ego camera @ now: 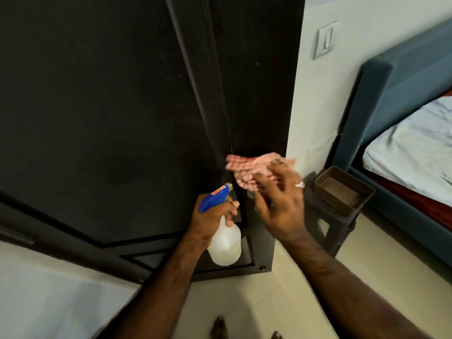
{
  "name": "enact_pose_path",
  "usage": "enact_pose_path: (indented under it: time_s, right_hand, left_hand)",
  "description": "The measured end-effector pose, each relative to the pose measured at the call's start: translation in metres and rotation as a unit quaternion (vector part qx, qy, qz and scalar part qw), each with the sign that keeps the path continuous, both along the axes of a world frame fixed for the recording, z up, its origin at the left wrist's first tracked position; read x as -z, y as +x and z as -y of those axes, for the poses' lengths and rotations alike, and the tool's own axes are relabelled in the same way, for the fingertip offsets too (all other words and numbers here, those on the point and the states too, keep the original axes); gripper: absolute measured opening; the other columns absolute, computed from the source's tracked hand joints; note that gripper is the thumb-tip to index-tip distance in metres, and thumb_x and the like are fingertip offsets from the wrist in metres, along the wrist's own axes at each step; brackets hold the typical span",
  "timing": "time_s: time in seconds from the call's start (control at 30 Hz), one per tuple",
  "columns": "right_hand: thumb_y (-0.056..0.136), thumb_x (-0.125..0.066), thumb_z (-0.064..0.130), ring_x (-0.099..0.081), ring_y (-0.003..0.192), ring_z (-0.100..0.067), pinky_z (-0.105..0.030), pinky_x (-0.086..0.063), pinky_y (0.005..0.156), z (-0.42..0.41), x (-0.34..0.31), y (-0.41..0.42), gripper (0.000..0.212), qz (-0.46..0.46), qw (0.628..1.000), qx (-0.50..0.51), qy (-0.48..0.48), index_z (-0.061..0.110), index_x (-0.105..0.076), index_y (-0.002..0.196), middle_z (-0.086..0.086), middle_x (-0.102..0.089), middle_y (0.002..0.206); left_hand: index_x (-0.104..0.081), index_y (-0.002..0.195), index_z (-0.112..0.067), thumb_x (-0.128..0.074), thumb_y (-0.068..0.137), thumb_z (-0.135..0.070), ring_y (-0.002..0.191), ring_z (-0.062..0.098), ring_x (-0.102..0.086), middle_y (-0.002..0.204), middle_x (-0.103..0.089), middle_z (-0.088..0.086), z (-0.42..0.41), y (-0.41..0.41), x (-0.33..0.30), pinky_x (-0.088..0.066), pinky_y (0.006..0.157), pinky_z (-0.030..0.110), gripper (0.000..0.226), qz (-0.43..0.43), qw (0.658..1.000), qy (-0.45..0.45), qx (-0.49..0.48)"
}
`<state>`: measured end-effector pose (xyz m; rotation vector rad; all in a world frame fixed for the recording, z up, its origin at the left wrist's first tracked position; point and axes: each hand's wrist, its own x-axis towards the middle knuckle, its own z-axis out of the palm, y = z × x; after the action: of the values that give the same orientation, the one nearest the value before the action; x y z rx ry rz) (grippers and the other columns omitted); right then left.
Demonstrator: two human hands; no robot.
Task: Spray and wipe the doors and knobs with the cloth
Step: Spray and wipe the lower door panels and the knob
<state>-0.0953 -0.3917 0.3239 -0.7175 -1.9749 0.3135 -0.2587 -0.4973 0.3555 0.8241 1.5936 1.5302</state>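
Wiping step: right hand (278, 206), fingers spread, presses cloth (254, 167) on dark door (256, 94), blurred; left hand (208, 221) grips spray bottle (223, 238); next, probably respray.

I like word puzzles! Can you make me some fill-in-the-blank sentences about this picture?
1. The left hand holds a spray ____.
2. The right hand presses a red-and-white ____ on the door.
3. The sprayer's top is coloured ____.
4. The basket sits on a ____ beside the bed.

Missing words: bottle; cloth; blue; stool
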Motion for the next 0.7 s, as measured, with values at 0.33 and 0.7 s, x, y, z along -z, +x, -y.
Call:
enact_pose_path:
  time_s: [0.33,0.7]
  right_hand:
    - [0.096,-0.066,0.033,-0.055,0.097,-0.007,-0.007,-0.041,0.075,-0.002,0.002,-0.027,0.026,-0.112,0.958,0.046,-0.26,0.015,-0.07,0.115,0.003,-0.057,0.115]
    - [0.101,-0.068,0.017,-0.055,0.11,-0.003,-0.032,-0.059,0.089,-0.007,-0.014,-0.018,0.022,-0.18,0.957,0.049,-0.222,0.017,-0.067,0.122,-0.005,-0.055,0.125]
  left_hand:
    - [-0.068,0.081,-0.005,-0.076,0.08,-0.015,0.049,0.021,-0.055,0.069,-0.063,0.018,0.012,-0.005,-0.002,-0.053,0.058,0.033,0.013,-0.002,1.0,-0.019,-0.021]
    - [-0.063,0.071,-0.002,-0.068,0.095,0.0,0.051,0.019,-0.054,0.06,-0.059,0.011,0.015,-0.014,-0.004,-0.057,0.065,0.033,0.025,-0.016,0.998,-0.047,-0.041]
